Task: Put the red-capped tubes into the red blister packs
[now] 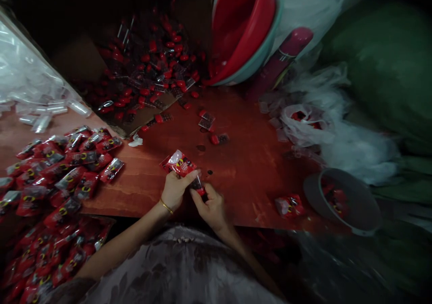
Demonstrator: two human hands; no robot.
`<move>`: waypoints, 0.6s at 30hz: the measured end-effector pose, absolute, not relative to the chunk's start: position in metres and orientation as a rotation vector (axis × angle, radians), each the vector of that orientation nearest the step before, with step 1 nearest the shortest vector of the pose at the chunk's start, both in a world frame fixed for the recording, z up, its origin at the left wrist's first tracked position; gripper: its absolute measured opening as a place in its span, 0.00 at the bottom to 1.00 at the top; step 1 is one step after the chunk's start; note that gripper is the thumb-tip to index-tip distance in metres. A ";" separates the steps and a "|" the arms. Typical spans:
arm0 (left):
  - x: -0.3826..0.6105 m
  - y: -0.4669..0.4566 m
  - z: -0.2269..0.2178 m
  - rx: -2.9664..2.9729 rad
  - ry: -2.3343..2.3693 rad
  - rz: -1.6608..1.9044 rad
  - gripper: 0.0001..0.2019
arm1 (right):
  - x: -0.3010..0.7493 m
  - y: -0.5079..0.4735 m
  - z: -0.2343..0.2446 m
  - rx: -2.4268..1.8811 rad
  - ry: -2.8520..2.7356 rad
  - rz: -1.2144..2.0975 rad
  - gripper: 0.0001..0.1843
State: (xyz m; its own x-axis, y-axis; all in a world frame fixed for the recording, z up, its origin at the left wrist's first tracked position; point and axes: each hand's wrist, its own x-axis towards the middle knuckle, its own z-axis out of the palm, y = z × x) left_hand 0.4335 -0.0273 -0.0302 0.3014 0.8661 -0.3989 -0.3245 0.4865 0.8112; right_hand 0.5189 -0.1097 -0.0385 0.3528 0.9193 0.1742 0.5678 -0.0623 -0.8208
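Over the near edge of the table, my left hand (173,190) is closed on a red printed packet (182,163), thumb on top. A small clear container with a red end (199,188) sits at the packet's lower right end; whether it is partly inside I cannot tell. My right hand (213,205) pinches that container by its near end, close beside the left thumb. Further up the table lie a few loose red-capped clear containers (219,138). A pile of filled red packets (64,164) is left of my hands.
A cardboard box (81,56) on its side spills many red-capped pieces. Red (236,34) and teal basins lean beside a dark pink bottle (280,61). On the right are plastic bags (354,146), a grey tub (367,205) and a red packet (289,206). Clear tubes (43,110) lie left.
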 end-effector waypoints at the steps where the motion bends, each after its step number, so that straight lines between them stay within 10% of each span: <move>1: 0.433 -0.027 -0.029 0.709 0.953 0.854 0.17 | 0.519 -0.109 -0.038 -1.737 -1.320 0.516 0.09; 18: 0.428 -0.022 -0.014 0.800 0.906 0.830 0.21 | 0.521 -0.108 -0.034 -1.607 -1.145 0.790 0.10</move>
